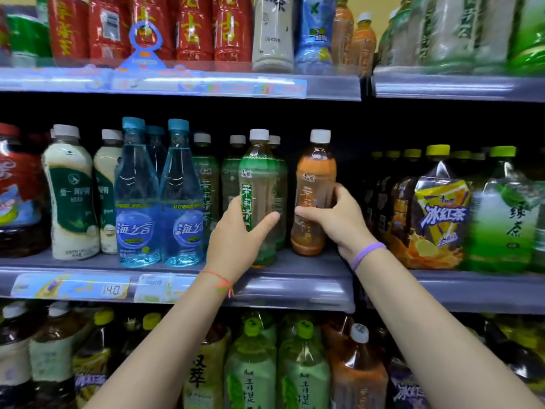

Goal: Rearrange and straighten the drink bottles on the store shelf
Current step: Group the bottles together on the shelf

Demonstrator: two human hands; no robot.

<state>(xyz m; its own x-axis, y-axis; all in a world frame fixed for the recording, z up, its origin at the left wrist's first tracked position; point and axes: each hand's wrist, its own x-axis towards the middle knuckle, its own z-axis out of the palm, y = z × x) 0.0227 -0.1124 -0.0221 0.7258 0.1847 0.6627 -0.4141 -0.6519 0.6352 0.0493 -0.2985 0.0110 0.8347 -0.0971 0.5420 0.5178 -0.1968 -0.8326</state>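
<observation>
On the middle shelf (295,281) a green-labelled tea bottle (259,175) with a white cap stands upright near the front edge. My left hand (236,234) grips its lower half, thumb across the front. Right of it, an orange-labelled tea bottle (315,172) with a white cap stands upright, and my right hand (339,216) holds its middle from the right side. More green tea bottles (233,172) stand behind and to the left of the gripped one.
Left on the same shelf stand two blue water bottles (159,202) and cream milk-tea bottles (72,196). Large iced-tea and green-tea bottles (442,214) fill the right section. A dark gap lies behind the orange bottle. Shelves above and below are packed with bottles.
</observation>
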